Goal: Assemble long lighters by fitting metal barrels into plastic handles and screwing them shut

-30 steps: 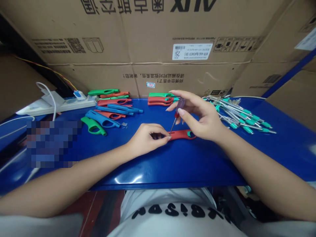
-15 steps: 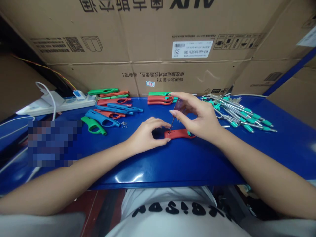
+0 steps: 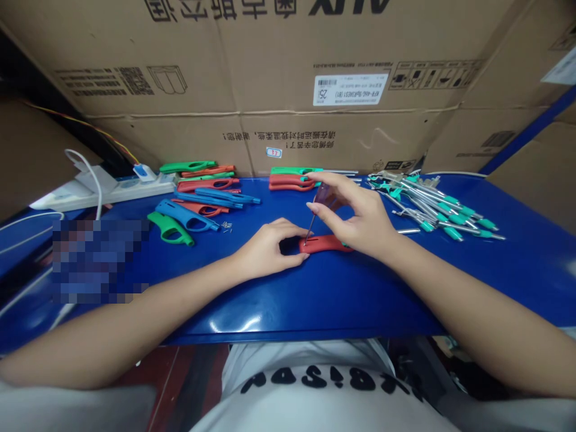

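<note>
A red lighter handle (image 3: 327,243) lies on the blue table in front of me, a slot showing along its top and a bit of green at its right part. My left hand (image 3: 269,247) grips its left end between thumb and fingers. My right hand (image 3: 366,216) is closed around a screwdriver (image 3: 322,193) with a purple, see-through handle. The screwdriver leans, its thin shaft running down to the left end of the red handle, where a small screw (image 3: 305,243) seems to sit under the tip. My right hand covers the right end of the red handle.
Green, red and blue lighter casings (image 3: 186,219) lie at the left, with several small screws (image 3: 226,227) beside them. Assembled lighters (image 3: 290,180) rest at the back. Metal lighter tubes with green parts (image 3: 443,210) form a pile at right. A power strip (image 3: 108,193) and cardboard stand behind.
My right hand and the screwdriver have shifted slightly left, and the tip sits a little further left on the red handle. My left hand still holds that end.
</note>
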`<state>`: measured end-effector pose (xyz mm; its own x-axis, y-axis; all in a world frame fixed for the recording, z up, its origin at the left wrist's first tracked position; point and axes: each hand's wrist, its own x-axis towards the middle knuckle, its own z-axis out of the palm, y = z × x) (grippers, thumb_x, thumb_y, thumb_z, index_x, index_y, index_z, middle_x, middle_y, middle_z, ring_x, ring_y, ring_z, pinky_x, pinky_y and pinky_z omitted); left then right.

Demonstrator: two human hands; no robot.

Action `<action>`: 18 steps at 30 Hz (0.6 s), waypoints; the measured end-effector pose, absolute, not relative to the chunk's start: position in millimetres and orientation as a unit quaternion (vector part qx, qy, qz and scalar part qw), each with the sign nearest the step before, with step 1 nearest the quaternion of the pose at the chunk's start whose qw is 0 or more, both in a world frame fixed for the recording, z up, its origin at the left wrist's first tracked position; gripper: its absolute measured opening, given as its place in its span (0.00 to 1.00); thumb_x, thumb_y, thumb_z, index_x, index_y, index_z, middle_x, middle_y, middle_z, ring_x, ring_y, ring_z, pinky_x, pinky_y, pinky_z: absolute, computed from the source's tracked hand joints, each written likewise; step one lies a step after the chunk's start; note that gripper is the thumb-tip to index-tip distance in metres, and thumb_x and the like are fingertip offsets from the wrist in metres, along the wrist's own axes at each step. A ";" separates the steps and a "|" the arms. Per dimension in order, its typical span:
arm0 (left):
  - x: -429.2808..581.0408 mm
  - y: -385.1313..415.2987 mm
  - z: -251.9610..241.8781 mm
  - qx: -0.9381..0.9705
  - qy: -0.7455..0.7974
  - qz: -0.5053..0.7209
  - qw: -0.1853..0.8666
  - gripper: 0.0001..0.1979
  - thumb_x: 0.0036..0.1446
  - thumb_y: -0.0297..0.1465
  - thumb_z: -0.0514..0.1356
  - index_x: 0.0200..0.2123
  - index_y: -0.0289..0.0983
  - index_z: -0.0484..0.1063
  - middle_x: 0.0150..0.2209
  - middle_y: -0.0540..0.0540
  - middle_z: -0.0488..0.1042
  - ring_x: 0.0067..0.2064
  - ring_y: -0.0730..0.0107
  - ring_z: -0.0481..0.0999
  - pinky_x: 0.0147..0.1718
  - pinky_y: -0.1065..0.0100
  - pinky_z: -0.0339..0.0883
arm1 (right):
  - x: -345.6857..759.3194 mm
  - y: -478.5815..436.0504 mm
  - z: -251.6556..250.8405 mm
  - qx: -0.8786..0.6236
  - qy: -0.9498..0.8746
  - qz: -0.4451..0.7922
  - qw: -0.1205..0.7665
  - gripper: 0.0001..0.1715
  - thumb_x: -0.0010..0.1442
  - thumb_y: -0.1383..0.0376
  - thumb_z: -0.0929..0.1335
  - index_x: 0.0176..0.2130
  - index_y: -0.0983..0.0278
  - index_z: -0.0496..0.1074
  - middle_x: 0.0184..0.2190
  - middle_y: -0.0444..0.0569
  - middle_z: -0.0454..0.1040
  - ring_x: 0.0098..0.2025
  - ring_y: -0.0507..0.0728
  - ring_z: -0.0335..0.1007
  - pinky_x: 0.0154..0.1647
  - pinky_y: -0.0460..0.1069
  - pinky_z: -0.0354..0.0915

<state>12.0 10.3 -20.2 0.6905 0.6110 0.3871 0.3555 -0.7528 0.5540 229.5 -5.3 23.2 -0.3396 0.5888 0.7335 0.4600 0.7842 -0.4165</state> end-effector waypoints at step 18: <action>14.0 7.1 -17.1 0.903 0.264 0.277 0.197 0.11 0.55 0.28 0.67 0.42 0.38 0.74 0.41 0.47 0.80 0.43 0.64 0.78 0.46 0.63 0.71 | 227.4 -3.6 22.2 -0.297 -0.850 0.185 0.394 0.34 0.68 0.65 0.63 0.69 0.57 0.52 0.52 0.53 0.74 0.42 0.56 0.75 0.38 0.49 0.74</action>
